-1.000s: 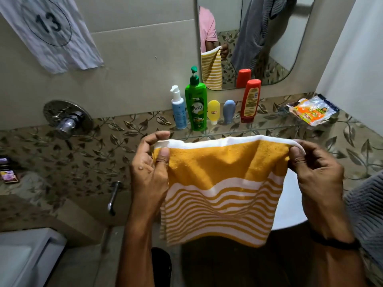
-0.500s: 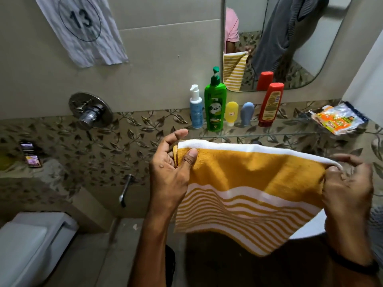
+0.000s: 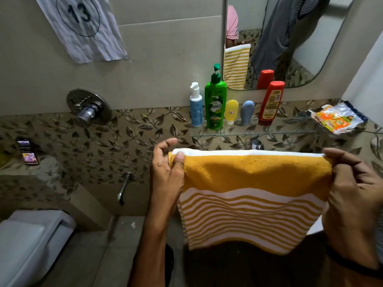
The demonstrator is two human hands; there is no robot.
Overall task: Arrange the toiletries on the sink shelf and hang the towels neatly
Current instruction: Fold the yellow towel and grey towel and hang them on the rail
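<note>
A folded yellow towel [image 3: 250, 195] with white stripes hangs stretched between my hands in front of the sink. My left hand [image 3: 166, 172] pinches its top left corner; my right hand [image 3: 352, 193] grips its top right corner. Behind it, on the glass shelf [image 3: 290, 132], stand a white-and-blue pump bottle [image 3: 195, 105], a green pump bottle [image 3: 215, 100], a small yellow tube [image 3: 231, 111], a small blue-grey tube [image 3: 247, 111] and a red bottle [image 3: 270, 103]. A plastic packet [image 3: 339, 118] lies at the shelf's right end.
A mirror [image 3: 279, 38] above the shelf reflects a hanging grey towel. A white paper marked 13 [image 3: 83, 27] is stuck on the wall. A chrome shower valve [image 3: 88, 108] and spout [image 3: 124, 187] are at left, a phone [image 3: 27, 151] on a ledge, a toilet [image 3: 27, 243] at bottom left.
The view has swung left, so the towel and hands sit further right in the frame. The towel is pulled wider and flatter between my hands.
</note>
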